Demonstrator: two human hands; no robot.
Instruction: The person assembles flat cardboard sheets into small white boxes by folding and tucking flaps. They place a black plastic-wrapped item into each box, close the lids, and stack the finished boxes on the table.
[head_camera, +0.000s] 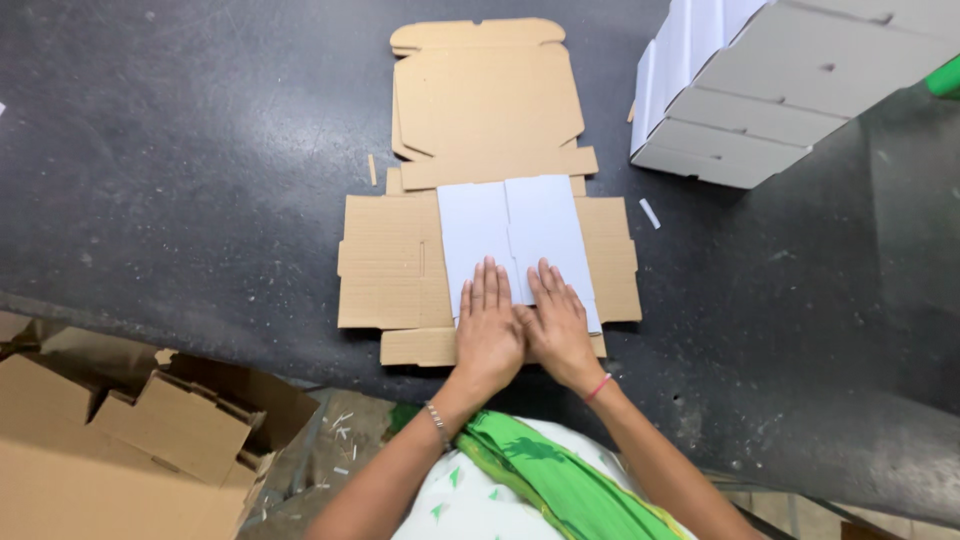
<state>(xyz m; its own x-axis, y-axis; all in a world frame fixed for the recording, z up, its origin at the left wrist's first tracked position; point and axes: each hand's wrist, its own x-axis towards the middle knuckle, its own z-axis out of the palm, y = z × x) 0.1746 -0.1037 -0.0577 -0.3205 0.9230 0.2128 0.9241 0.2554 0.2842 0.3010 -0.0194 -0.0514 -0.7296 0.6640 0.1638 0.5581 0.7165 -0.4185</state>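
Note:
A flat, unfolded brown cardboard box blank (395, 265) lies on the dark table. Its two white-faced side flaps (510, 230) are folded inward over the middle panel. My left hand (488, 330) and my right hand (556, 325) lie side by side, palms down, pressing on the near ends of these white flaps. Fingers are stretched flat and hold nothing. The blank's lid panel (485, 95) extends away from me.
A stack of white folded boxes (760, 90) stands at the far right. Brown cardboard pieces (140, 440) are piled below the table edge at the left. Small paper scraps (650, 213) lie on the dark tabletop (200, 150).

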